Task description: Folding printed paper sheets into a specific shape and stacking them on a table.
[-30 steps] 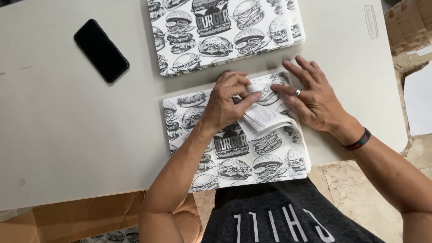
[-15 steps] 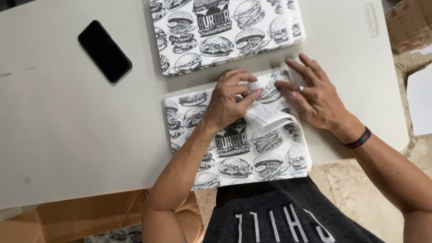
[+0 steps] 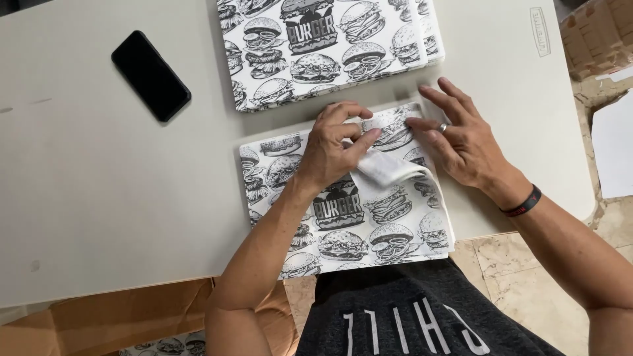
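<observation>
Head view, looking down on a pale table (image 3: 99, 198). The left hand (image 3: 336, 145) rests on the printed paper sheet (image 3: 343, 211), its fingers curled together and its fingertips pinching a folded-over flap (image 3: 389, 171) of that sheet near the far right corner. The right hand (image 3: 461, 142) lies flat just right of the left, fingers spread apart and pressed on the same corner of the sheet, holding nothing; a ring shows on one finger and a dark wristband (image 3: 521, 203) circles the wrist. The flap curls upward between the two hands, showing its plain white underside. The sheet, covered in black-and-white burger drawings, lies at the near edge of the table, directly in front of the person's dark shirt (image 3: 409, 316). Just beyond it, at the far side, sits a stack of matching printed sheets (image 3: 316, 46), apart from the near sheet. A black phone (image 3: 151, 76) lies face up at the far left, well apart from both hands. Brown cardboard (image 3: 132, 316) shows below the near table edge, and tiled floor (image 3: 521, 264) at right.
</observation>
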